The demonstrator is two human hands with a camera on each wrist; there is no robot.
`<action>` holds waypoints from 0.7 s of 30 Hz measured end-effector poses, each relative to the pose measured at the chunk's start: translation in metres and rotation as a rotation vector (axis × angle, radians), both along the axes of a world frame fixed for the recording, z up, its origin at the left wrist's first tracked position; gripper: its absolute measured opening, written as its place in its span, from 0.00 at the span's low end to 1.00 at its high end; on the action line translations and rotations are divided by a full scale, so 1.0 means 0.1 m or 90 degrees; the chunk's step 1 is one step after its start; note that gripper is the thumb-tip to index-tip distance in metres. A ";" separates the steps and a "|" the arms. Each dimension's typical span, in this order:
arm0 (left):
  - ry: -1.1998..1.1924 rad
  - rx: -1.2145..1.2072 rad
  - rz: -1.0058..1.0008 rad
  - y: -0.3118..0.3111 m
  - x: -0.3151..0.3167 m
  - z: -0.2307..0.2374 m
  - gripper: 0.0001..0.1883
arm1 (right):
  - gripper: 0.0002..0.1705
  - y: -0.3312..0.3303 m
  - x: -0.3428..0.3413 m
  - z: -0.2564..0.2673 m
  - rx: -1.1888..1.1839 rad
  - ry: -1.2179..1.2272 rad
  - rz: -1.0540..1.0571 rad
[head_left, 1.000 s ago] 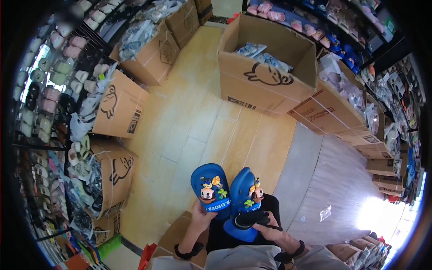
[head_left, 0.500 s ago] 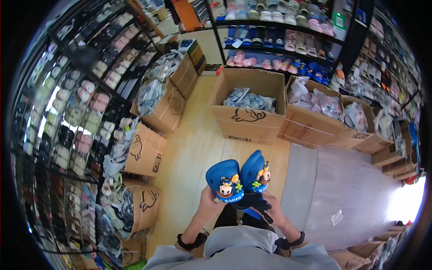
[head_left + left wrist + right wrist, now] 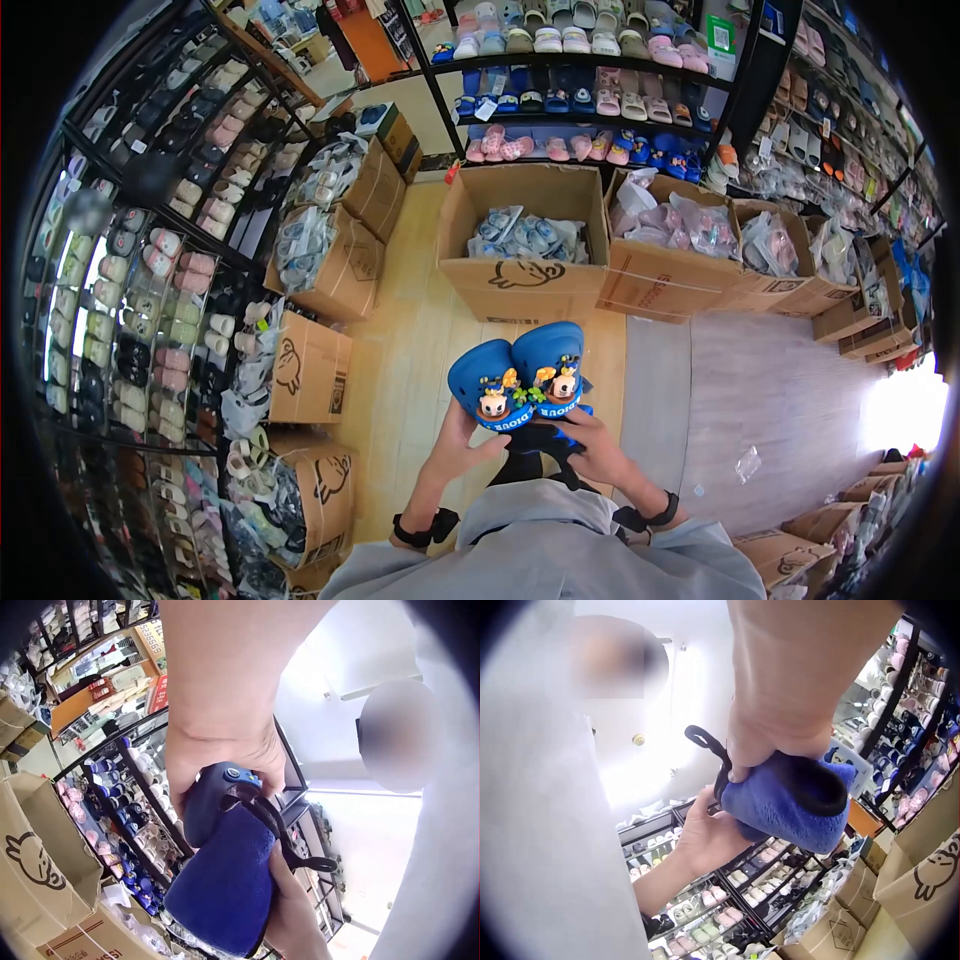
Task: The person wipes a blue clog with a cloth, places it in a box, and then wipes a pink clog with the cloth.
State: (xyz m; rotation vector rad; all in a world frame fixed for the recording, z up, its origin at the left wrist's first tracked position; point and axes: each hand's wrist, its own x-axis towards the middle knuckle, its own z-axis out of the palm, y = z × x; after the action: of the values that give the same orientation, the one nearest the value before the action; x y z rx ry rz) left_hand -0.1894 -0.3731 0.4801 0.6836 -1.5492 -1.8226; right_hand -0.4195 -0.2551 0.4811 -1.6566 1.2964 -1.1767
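Note:
Two blue clogs are held side by side in front of the body, with cartoon charms on their fronts. The left clog point(image 3: 482, 378) is gripped from its outer side by my left hand point(image 3: 465, 440). Beside it, the right clog point(image 3: 552, 362) leans against the first. Below it is my right hand point(image 3: 598, 452), which holds a blue plush cloth point(image 3: 780, 806) with black edging and a black loop. In the left wrist view this cloth point(image 3: 225, 889) hangs just below the clog point(image 3: 204, 806). How the right fingers meet the right clog is hidden.
A large open cardboard box point(image 3: 520, 285) with bagged shoes stands ahead on the wooden floor point(image 3: 410, 330). More boxes point(image 3: 668, 275) line the right, others point(image 3: 308, 368) the left. Shoe racks point(image 3: 585, 115) rise behind them and along the left wall.
The head view has tilted up toward the racks. The right clog has turned so its charms face me, and the two clogs have come together. My right hand keeps the cloth.

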 end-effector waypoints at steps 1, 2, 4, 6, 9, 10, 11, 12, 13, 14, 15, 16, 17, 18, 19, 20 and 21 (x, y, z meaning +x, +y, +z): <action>0.022 0.005 -0.010 -0.14 -0.02 -0.03 0.49 | 0.43 -0.14 -0.04 0.00 -0.016 0.032 -0.004; 0.041 0.011 -0.021 -0.29 -0.03 -0.06 0.50 | 0.43 -0.29 -0.07 0.00 -0.030 0.063 -0.009; 0.078 0.072 0.024 -0.60 -0.08 -0.17 0.47 | 0.43 -0.57 -0.09 0.02 -0.044 0.114 -0.014; 0.103 0.183 0.056 -0.88 -0.11 -0.34 0.45 | 0.43 -0.81 -0.14 0.06 -0.035 0.161 -0.014; 0.161 0.185 0.065 -1.35 -0.25 -0.68 0.45 | 0.42 -1.16 -0.22 0.08 -0.080 0.247 -0.022; 0.203 0.201 0.059 -1.47 -0.31 -0.74 0.46 | 0.42 -1.26 -0.25 0.06 -0.099 0.274 -0.023; 0.229 0.253 0.044 -1.58 -0.35 -0.78 0.42 | 0.42 -1.35 -0.28 0.06 -0.080 0.294 -0.020; 0.244 0.289 0.050 -1.67 -0.40 -0.83 0.41 | 0.42 -1.45 -0.29 0.08 -0.061 0.313 -0.015; 0.257 0.320 0.054 -1.78 -0.45 -0.89 0.39 | 0.42 -1.56 -0.30 0.11 -0.047 0.331 -0.011; 0.270 0.348 0.056 -1.91 -0.49 -0.94 0.37 | 0.42 -1.66 -0.30 0.15 -0.055 0.341 -0.015; 0.285 0.353 0.061 -2.02 -0.53 -0.98 0.36 | 0.42 -1.77 -0.32 0.22 -0.067 0.353 -0.019; 0.300 0.359 0.066 -2.12 -0.57 -1.02 0.35 | 0.42 -1.88 -0.36 0.25 -0.078 0.365 -0.024; 0.315 0.366 0.071 -2.19 -0.60 -1.07 0.34 | 0.42 -1.98 -0.42 0.25 -0.059 0.362 -0.026; 0.328 0.376 0.077 -2.26 -0.65 -1.05 0.32 | 0.43 -2.07 -0.47 0.23 -0.038 0.356 -0.028; 0.303 0.388 0.115 -2.31 -0.67 -1.04 0.33 | 0.43 -2.15 -0.52 0.19 -0.017 0.350 -0.031; 0.330 0.409 0.133 -2.40 -0.71 -1.00 0.33 | 0.43 -2.26 -0.59 0.15 0.009 0.305 -0.035; 0.356 0.431 0.155 -2.51 -0.77 -0.89 0.33 | 0.43 -2.36 -0.67 0.09 0.036 0.259 -0.036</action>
State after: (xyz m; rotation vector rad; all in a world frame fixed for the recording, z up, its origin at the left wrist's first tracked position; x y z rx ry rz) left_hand -0.2661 -0.6240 0.3909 0.5464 -0.4592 -2.1034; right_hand -0.4864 -0.4909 0.4904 -1.8915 1.6166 -0.8493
